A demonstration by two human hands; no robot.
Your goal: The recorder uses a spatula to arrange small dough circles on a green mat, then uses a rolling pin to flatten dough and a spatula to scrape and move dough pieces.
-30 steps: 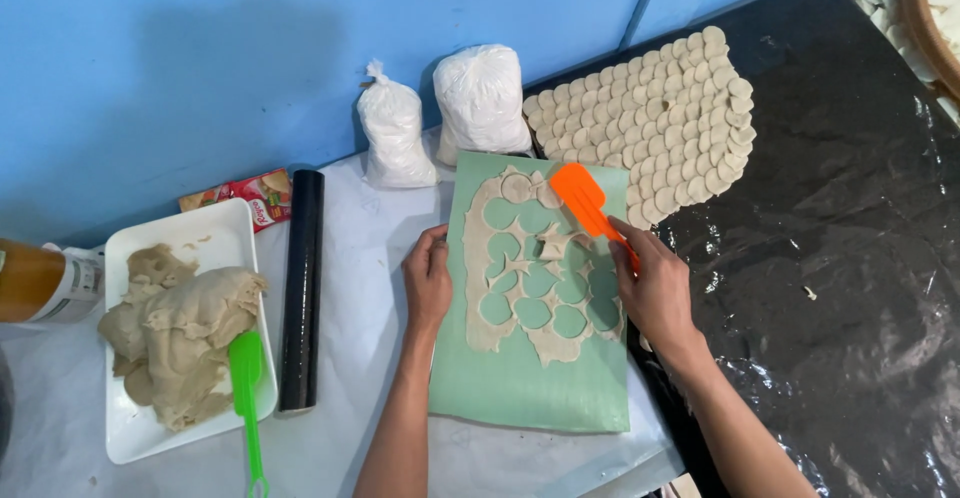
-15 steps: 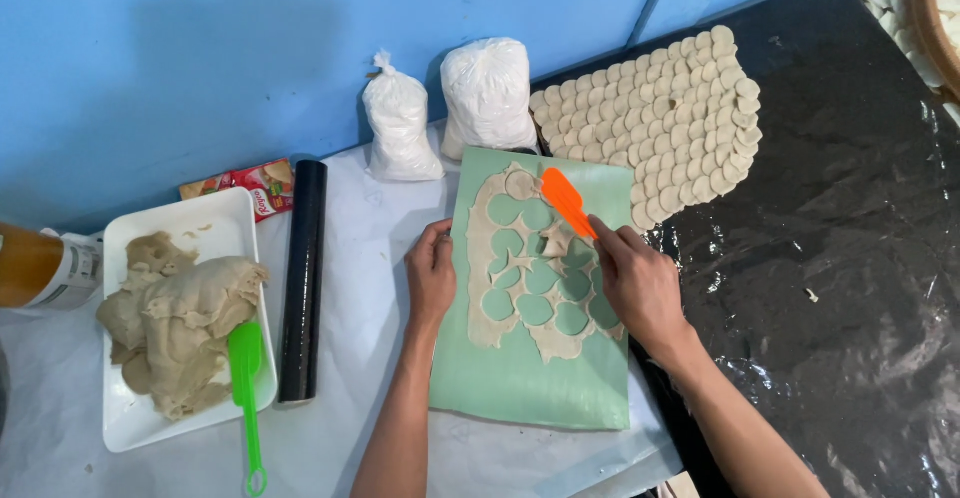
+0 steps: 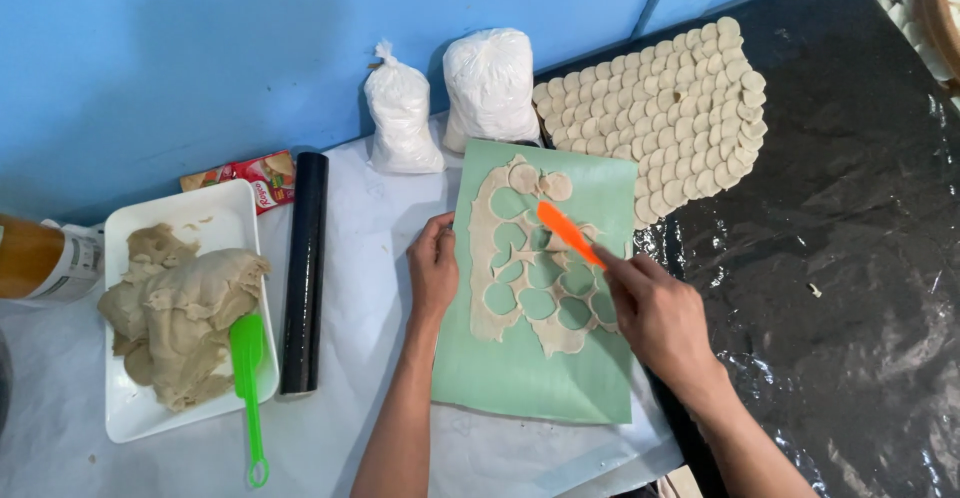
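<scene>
Two hands busy: right hand grip closed on orange spatula, blade under dough sheet; left hand, flat, pins green mat. Keep blade shallow.

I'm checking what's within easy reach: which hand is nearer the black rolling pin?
Left. The left hand rests on the green mat's edge, just right of the black rolling pin; the right hand is farther right.

Orange spatula slanted across hole-cut dough sheet, flat on green mat
</scene>
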